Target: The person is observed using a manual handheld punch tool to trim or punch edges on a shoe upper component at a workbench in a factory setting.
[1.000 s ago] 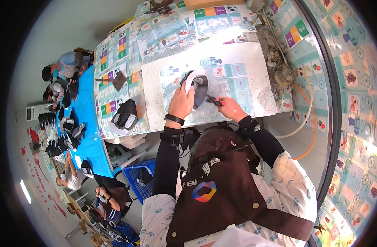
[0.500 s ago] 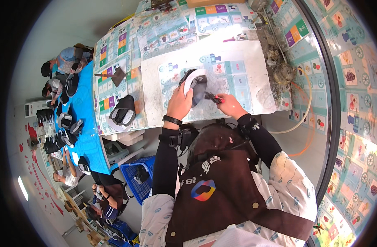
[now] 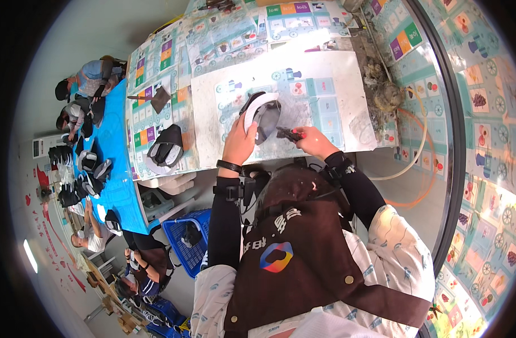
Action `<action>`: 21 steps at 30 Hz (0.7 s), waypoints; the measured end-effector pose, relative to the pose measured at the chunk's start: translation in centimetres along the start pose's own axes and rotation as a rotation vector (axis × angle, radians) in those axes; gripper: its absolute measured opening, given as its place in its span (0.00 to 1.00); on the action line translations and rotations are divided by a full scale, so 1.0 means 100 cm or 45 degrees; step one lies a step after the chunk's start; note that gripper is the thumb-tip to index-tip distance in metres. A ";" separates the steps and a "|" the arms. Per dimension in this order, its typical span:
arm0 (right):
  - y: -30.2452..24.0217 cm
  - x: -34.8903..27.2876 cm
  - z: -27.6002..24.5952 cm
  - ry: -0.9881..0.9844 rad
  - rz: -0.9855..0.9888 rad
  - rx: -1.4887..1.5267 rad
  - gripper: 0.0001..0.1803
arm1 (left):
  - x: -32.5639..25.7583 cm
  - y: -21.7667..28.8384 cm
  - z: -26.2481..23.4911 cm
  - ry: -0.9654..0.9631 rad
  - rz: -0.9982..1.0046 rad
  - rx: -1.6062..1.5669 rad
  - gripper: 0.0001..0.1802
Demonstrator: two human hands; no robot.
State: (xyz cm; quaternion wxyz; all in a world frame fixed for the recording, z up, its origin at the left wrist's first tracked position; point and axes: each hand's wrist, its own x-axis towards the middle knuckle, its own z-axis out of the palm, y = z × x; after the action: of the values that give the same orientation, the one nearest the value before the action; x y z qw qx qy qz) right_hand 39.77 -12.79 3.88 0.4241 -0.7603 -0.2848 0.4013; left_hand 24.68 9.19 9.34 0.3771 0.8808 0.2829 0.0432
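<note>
My left hand [image 3: 239, 142] grips the white-edged rim of a grey and black shoe upper [image 3: 269, 119], tilted over the pale sheet on the bench. My right hand [image 3: 316, 145] is closed round a pair of pliers [image 3: 290, 134] with dark jaws and a bit of red at the handle. The jaws point left, close to the shoe upper's right side; I cannot tell whether they touch it. Further left on the bench lies a second shoe upper [image 3: 168, 145], black with a pale rim.
A flat dark tool with a handle [image 3: 159, 100] lies at the bench's left. Beyond it, people sit by a blue table [image 3: 116, 186] holding several shoes. A blue crate [image 3: 184, 262] stands on the floor left of me. A pale hose [image 3: 420, 147] hangs at the right.
My left hand has shifted slightly left and down, and the shoe upper has turned a little, showing more of its grey side. The pliers have moved slightly left in my right hand.
</note>
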 end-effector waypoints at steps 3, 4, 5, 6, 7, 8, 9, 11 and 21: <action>0.008 0.000 0.001 -0.036 -0.019 0.038 0.21 | 0.001 0.011 -0.001 -0.081 -0.146 -0.085 0.31; 0.004 -0.002 0.002 0.028 -0.046 0.111 0.21 | 0.000 0.011 -0.002 -0.064 -0.147 -0.073 0.31; 0.002 -0.004 0.001 0.025 -0.048 0.109 0.21 | 0.000 0.011 -0.002 -0.048 -0.147 -0.060 0.31; -0.001 -0.006 -0.001 -0.043 0.038 0.184 0.20 | 0.000 0.011 -0.002 -0.045 -0.148 -0.061 0.31; -0.004 -0.008 -0.002 -0.107 0.128 0.259 0.19 | 0.002 0.012 -0.003 -0.047 -0.118 -0.068 0.31; -0.005 -0.009 0.000 -0.105 0.129 0.258 0.19 | 0.004 0.014 -0.004 -0.050 -0.087 -0.076 0.31; -0.008 -0.010 0.003 0.008 -0.006 0.031 0.17 | 0.007 0.016 -0.005 -0.051 -0.085 -0.077 0.31; -0.009 -0.009 0.003 0.118 -0.143 -0.203 0.16 | 0.013 0.022 -0.008 -0.021 -0.032 0.096 0.31; -0.006 -0.008 -0.001 0.349 -0.086 -0.369 0.11 | 0.042 0.039 0.004 -0.013 0.033 0.199 0.27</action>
State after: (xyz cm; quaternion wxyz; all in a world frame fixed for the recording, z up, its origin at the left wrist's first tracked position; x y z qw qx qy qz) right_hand 39.41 -13.15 4.73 0.3582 -0.8509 -0.3045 0.2345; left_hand 30.09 8.98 11.13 0.3082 0.9114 0.2719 0.0214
